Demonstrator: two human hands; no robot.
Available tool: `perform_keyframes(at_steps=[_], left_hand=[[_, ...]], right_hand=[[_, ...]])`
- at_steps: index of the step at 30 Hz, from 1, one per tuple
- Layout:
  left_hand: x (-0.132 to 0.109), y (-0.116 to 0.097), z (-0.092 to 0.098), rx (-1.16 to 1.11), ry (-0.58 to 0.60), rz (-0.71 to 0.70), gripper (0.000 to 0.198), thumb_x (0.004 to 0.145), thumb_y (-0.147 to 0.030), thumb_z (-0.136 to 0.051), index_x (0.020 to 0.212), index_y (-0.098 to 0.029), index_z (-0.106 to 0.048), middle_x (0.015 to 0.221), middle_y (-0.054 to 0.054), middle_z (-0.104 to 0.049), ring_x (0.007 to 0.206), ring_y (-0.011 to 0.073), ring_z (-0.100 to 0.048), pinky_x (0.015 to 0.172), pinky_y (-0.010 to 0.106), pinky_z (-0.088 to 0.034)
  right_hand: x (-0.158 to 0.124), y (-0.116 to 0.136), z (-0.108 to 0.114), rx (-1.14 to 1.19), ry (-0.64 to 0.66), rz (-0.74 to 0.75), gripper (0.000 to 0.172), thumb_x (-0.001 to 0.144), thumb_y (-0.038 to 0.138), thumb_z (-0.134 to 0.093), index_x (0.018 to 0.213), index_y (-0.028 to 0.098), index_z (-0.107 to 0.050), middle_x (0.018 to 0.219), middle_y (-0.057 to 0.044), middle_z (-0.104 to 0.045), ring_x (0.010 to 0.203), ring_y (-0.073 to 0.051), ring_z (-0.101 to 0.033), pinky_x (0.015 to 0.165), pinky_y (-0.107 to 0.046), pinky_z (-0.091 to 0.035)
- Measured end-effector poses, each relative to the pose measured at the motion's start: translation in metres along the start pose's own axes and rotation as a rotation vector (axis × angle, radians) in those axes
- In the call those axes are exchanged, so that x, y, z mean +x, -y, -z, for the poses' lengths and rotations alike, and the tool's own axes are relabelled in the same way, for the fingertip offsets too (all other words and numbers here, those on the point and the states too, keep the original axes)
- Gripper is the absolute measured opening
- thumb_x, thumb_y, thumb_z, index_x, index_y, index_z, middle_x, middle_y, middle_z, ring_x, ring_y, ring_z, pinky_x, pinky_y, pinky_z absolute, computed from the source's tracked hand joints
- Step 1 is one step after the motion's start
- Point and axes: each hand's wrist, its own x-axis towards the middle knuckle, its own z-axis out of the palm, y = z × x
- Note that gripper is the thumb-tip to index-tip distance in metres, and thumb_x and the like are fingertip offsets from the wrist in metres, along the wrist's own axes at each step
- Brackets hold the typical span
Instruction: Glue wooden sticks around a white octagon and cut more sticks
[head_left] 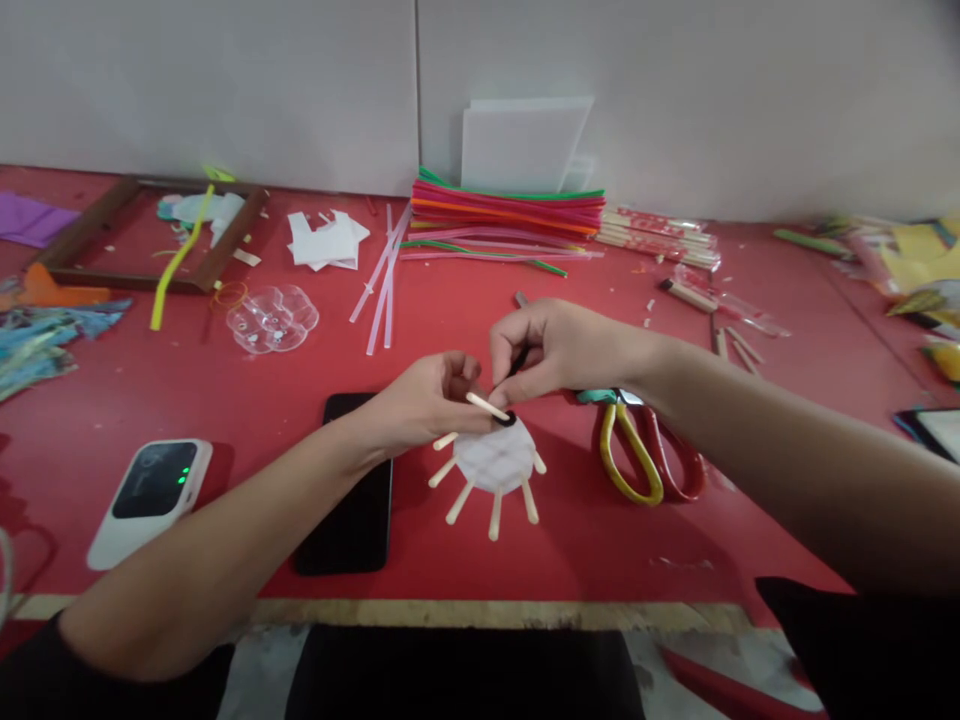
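A round white disc [495, 462] with several short pale wooden sticks standing out around its edge is in front of me. My left hand [424, 402] is closed on its far left rim, thumb and fingers pinching beside one stick [487, 406]. My right hand [559, 345] pinches a black pipe cleaner [519, 362], and its fingertips meet the left ones at the rim. A black loop [510, 418] curls there by the stick's base. Whether the loop and the pipe cleaner are one piece is hidden by my fingers.
Scissors [630, 455] lie right of the disc, a black phone [349, 510] left under my forearm. Farther left are a white device [154, 495] and clear plastic palette [274, 320]. Behind are colored pipe cleaners [510, 208], wrapped sticks [660, 235] and a wooden frame [127, 280].
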Motion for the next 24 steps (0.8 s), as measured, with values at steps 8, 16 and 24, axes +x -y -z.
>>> perform_keyframes(at_steps=[8, 16, 24], left_hand=[[-0.003, -0.011, -0.002, -0.069, -0.091, -0.06, 0.046, 0.062, -0.016, -0.08, 0.08, -0.023, -0.039, 0.069, -0.006, -0.066, 0.062, 0.0103, -0.064, 0.063, 0.025, -0.045], [0.003, -0.001, 0.001, -0.043, -0.129, -0.026, 0.045, 0.067, -0.017, -0.083, 0.083, -0.022, -0.042, 0.073, -0.004, -0.072, 0.071, 0.013, -0.071, 0.069, 0.027, -0.048], [0.003, 0.001, 0.002, 0.032, -0.112, -0.021, 0.045, 0.067, -0.023, -0.087, 0.087, -0.021, -0.046, 0.084, 0.002, -0.077, 0.08, 0.0183, -0.074, 0.074, 0.031, -0.051]], right_hand=[[-0.009, 0.0, 0.006, -0.011, -0.119, 0.048, 0.027, 0.074, 0.043, -0.081, 0.086, 0.019, -0.078, 0.084, -0.004, -0.077, 0.076, -0.017, -0.069, 0.07, -0.03, -0.051], [-0.009, 0.01, 0.013, -0.215, -0.063, 0.139, 0.02, 0.078, 0.039, -0.078, 0.085, 0.021, -0.079, 0.082, -0.001, -0.072, 0.074, -0.014, -0.065, 0.069, -0.028, -0.047], [-0.007, 0.019, 0.033, -0.478, 0.163, 0.045, 0.015, 0.083, 0.034, -0.071, 0.088, 0.023, -0.08, 0.087, -0.001, -0.073, 0.077, -0.014, -0.066, 0.071, -0.028, -0.045]])
